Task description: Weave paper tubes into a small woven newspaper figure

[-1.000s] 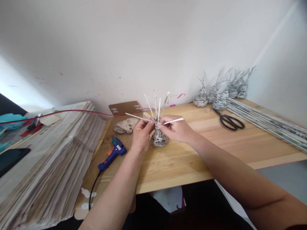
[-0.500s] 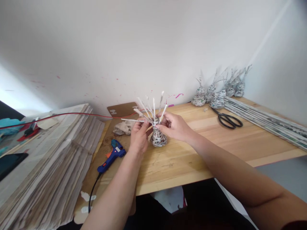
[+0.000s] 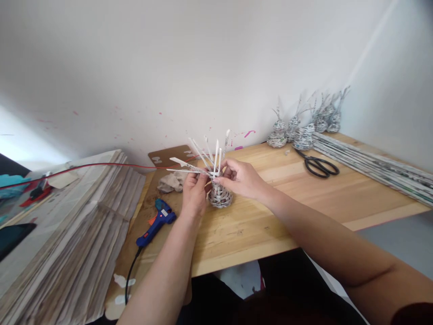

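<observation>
A small basket woven from rolled newspaper stands on the wooden table in front of me. Several white paper tubes fan up and out from its narrow neck. My left hand is closed at the left of the neck, pinching paper tubes that point left. From the other side, my right hand pinches the neck's rim, thumb in front and fingers behind. The fingertips partly hide the rim and the weaving strip.
A blue glue gun lies left of my left forearm, beside a tall stack of newspapers. Black scissors, long paper tubes and several finished woven pieces are at right. A crumpled rag lies behind my left hand.
The tubes at the front and left have shifted left, and the right hand has moved slightly left along the rim. The view has shifted a little. Both hands keep their grip.
</observation>
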The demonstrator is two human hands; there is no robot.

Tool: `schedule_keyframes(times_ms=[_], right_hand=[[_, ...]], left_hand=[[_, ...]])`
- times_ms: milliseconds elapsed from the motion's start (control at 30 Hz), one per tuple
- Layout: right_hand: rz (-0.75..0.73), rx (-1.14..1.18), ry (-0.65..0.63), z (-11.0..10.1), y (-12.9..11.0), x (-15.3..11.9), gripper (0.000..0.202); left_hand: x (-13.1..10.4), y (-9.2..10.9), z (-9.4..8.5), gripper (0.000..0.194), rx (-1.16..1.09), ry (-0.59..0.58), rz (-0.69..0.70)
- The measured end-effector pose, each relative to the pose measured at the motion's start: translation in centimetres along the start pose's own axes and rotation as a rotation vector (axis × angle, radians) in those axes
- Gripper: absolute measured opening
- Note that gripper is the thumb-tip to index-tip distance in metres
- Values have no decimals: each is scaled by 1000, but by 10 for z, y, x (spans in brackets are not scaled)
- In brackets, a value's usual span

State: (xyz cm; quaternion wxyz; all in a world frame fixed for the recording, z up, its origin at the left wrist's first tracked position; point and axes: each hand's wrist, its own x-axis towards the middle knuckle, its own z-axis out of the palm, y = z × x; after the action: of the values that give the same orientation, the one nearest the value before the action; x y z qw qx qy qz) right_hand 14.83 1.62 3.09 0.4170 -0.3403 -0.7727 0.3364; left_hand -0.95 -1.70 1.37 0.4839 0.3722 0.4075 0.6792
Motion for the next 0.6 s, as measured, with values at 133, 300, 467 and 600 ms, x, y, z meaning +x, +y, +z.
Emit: schedule_keyframes(times_ms=[133,300,467,600], right_hand=[[93,212,-65,0,1,3,26],[266,497,-157,-4,-1,9,24],[274,515,-152,-5,0,10,24],[293,543,-181,-6,1,9,25]], left_hand=[[2,-2,-1,49,1,23,25],[3,-2,-1,49,-17,29,23],[2,-4,1,47,-23,8,24],[2,-6,1,43,-10,-19,47]])
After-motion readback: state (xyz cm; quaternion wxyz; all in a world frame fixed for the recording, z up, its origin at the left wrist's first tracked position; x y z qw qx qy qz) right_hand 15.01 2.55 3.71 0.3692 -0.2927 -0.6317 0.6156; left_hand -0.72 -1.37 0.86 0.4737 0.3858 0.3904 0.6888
